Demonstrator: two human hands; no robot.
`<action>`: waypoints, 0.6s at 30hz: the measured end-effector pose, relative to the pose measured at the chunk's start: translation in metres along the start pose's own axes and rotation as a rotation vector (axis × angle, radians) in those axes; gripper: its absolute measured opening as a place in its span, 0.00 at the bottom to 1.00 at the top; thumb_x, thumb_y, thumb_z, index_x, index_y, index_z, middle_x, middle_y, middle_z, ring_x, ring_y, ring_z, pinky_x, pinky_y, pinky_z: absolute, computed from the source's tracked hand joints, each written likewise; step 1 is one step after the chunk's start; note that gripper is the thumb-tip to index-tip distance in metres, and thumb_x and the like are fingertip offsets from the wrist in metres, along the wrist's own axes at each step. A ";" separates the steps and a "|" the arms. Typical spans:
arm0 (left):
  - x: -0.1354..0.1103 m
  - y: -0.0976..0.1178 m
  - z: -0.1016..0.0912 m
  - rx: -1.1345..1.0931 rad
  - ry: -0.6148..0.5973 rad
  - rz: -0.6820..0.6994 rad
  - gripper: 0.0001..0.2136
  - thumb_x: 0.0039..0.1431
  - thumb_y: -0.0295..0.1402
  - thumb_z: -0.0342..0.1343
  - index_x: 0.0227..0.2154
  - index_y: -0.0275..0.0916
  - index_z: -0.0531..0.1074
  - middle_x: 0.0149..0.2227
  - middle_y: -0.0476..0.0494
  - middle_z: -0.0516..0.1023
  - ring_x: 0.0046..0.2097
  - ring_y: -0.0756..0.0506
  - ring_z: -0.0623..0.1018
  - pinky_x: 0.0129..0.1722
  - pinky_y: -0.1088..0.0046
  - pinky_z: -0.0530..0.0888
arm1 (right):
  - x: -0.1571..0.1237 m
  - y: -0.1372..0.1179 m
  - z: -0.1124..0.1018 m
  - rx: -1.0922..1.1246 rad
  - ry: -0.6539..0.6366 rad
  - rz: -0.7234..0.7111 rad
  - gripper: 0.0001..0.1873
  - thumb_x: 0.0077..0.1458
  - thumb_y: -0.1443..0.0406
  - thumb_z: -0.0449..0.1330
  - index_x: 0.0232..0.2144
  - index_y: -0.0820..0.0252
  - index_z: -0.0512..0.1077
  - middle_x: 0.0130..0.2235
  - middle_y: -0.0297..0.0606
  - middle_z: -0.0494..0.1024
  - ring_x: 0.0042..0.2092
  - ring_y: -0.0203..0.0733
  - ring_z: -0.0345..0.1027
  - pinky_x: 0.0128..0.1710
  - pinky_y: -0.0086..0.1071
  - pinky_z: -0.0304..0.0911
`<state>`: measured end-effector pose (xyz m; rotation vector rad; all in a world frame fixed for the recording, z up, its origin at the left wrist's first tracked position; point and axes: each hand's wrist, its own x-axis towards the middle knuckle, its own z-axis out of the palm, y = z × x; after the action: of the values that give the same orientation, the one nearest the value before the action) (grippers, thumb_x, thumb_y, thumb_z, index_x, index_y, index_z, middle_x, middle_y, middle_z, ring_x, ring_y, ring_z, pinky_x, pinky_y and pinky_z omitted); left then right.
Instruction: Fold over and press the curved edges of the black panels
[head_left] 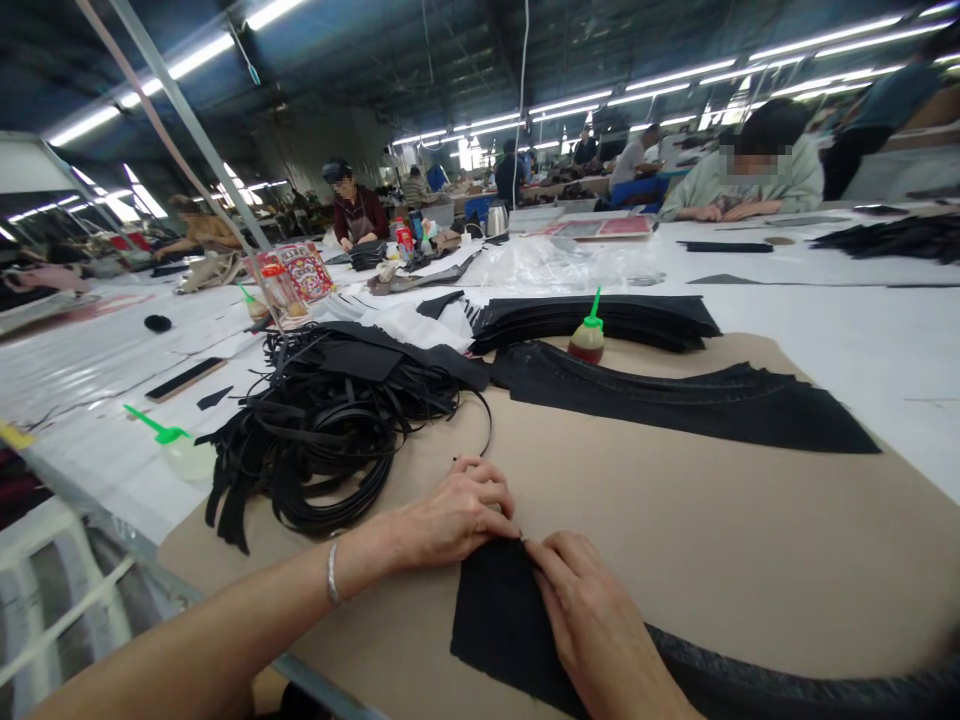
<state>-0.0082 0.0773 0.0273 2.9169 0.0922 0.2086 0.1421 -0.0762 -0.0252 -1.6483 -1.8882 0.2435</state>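
A black flat piece of leather-like material (499, 610) lies on the tan board, its far end under my fingers. My left hand (469, 505) has its fingers curled and pinched at the piece's top edge. Close beside it, my right hand (581, 590) presses thumb and fingers together on the same edge, the fingertips of both hands almost meeting. A long curved black strip (750, 670) runs from under my right hand toward the right. Beyond my left hand sits a tangled heap of thin black strips (337, 430).
The tan board (720, 530) covers the near table. On it lie a curved black panel (690, 400), a stack of black panels (592, 318) and a green-tipped bottle (587, 340). Another green-tipped bottle (180, 450) stands left. People work at tables behind.
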 end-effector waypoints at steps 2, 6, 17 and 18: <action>-0.002 0.000 -0.001 0.058 -0.016 0.022 0.09 0.64 0.28 0.52 0.43 0.46 0.74 0.43 0.48 0.76 0.51 0.44 0.68 0.53 0.61 0.55 | -0.003 0.001 0.001 -0.068 0.006 -0.046 0.20 0.55 0.80 0.46 0.46 0.67 0.68 0.38 0.44 0.68 0.39 0.47 0.64 0.40 0.42 0.68; -0.006 0.002 -0.004 0.129 -0.029 0.047 0.12 0.63 0.27 0.52 0.46 0.47 0.73 0.48 0.46 0.74 0.54 0.42 0.66 0.55 0.58 0.53 | -0.008 0.004 0.004 -0.225 -0.006 -0.137 0.26 0.49 0.82 0.47 0.50 0.69 0.66 0.40 0.46 0.68 0.40 0.48 0.63 0.39 0.42 0.68; -0.038 0.042 0.026 -0.027 0.176 -0.253 0.16 0.64 0.22 0.44 0.51 0.40 0.68 0.47 0.44 0.74 0.50 0.45 0.69 0.54 0.63 0.60 | -0.010 0.001 0.002 -0.383 0.003 -0.203 0.29 0.46 0.80 0.50 0.53 0.73 0.65 0.40 0.46 0.69 0.39 0.49 0.63 0.39 0.42 0.69; -0.040 0.045 0.027 -0.018 0.167 -0.256 0.16 0.65 0.22 0.44 0.52 0.39 0.67 0.48 0.43 0.74 0.51 0.45 0.69 0.54 0.64 0.60 | -0.010 0.002 0.002 -0.372 -0.008 -0.199 0.30 0.46 0.81 0.49 0.54 0.73 0.64 0.40 0.47 0.69 0.40 0.48 0.63 0.39 0.41 0.68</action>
<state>-0.0414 0.0249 0.0054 2.8276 0.4838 0.4057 0.1428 -0.0847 -0.0309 -1.6716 -2.1837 -0.1959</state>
